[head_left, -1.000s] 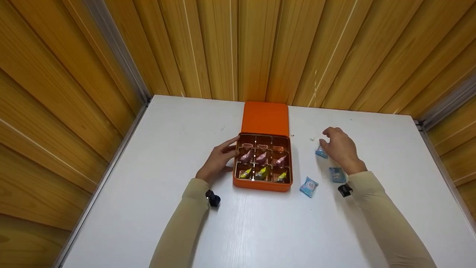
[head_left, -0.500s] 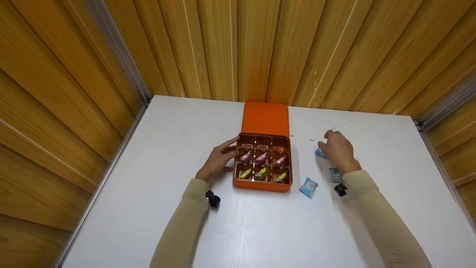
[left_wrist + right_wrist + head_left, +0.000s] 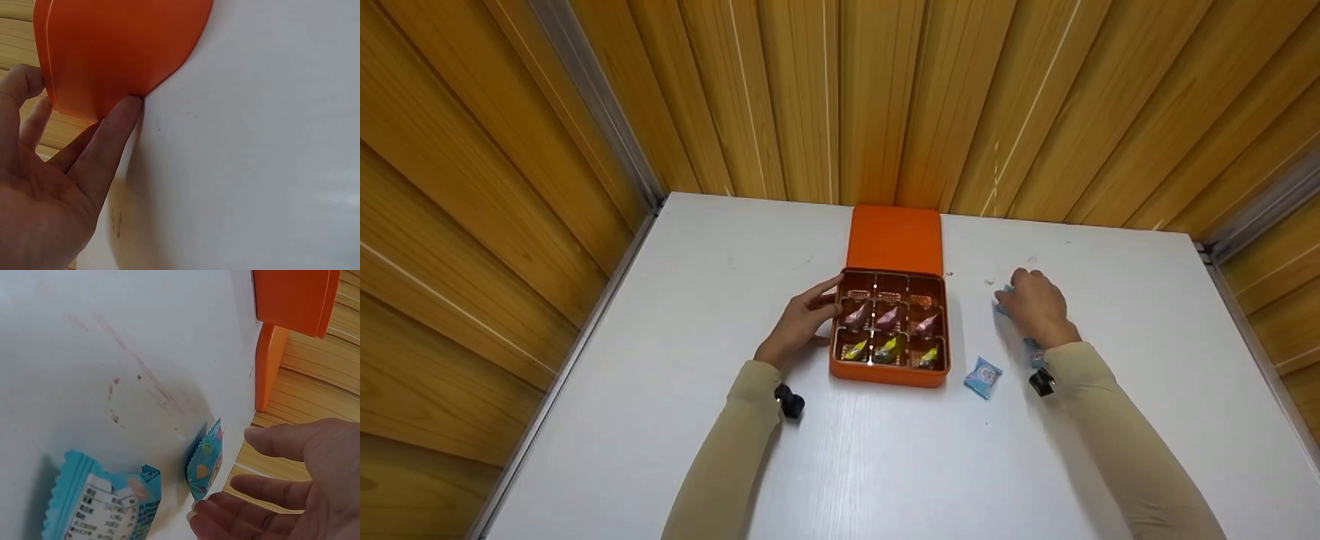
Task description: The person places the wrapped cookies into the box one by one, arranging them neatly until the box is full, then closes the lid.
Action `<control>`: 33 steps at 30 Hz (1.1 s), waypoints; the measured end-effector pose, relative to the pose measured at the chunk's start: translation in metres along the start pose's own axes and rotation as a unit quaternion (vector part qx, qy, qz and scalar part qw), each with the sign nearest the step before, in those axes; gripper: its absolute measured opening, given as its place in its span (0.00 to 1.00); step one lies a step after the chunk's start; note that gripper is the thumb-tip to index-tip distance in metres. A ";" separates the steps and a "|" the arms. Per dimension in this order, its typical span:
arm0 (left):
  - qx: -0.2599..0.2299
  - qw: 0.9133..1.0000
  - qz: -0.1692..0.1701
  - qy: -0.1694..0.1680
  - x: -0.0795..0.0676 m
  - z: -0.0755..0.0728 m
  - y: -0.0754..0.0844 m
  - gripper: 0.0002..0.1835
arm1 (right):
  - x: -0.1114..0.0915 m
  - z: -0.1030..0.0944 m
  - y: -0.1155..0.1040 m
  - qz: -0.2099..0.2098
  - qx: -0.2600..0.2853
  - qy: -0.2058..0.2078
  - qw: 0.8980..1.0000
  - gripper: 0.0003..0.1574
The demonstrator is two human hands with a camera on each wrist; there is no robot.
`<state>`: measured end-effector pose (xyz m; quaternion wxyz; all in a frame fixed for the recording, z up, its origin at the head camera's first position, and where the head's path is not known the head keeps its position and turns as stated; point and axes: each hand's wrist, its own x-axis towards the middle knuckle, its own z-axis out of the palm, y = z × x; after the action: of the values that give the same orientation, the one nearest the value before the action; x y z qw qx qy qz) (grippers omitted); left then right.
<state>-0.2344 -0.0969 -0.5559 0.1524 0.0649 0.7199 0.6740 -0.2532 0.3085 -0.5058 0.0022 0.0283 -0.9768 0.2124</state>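
Observation:
An orange box [image 3: 889, 376] with a divided brown liner lies on the white table. Three pink-wrapped sweets [image 3: 888, 318] fill its middle row and three yellow-green ones [image 3: 888, 349] its front row; bare liner shows in the back row. My left hand [image 3: 801, 322] touches the box's left side with extended fingers, the thumb low on the wall [image 3: 121, 62]. To the right, my right hand [image 3: 1039, 307] is over a blue candy packet [image 3: 205, 461]. Its fingertips are at the packet's edge, with the thumb apart from the fingers.
A second blue packet [image 3: 112, 503] lies near my right wrist, partly hidden in the head view. A third packet [image 3: 983, 377] lies right of the box. The box's orange lid [image 3: 895, 238] extends back towards the wooden wall [image 3: 877, 97].
My right hand has moved slightly left and down towards the farthest blue packet, covering more of it. The left hand and the box stay put.

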 end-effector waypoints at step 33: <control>-0.007 1.000 -0.005 0.000 0.002 -0.001 0.000 0.33 | 0.001 0.006 0.009 -0.015 -0.031 -0.044 0.998 0.22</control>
<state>-0.2365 -0.0973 -0.5566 0.1566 0.0602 0.7153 0.6783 -0.2551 0.3142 -0.5151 -0.0364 0.0521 -0.9814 0.1810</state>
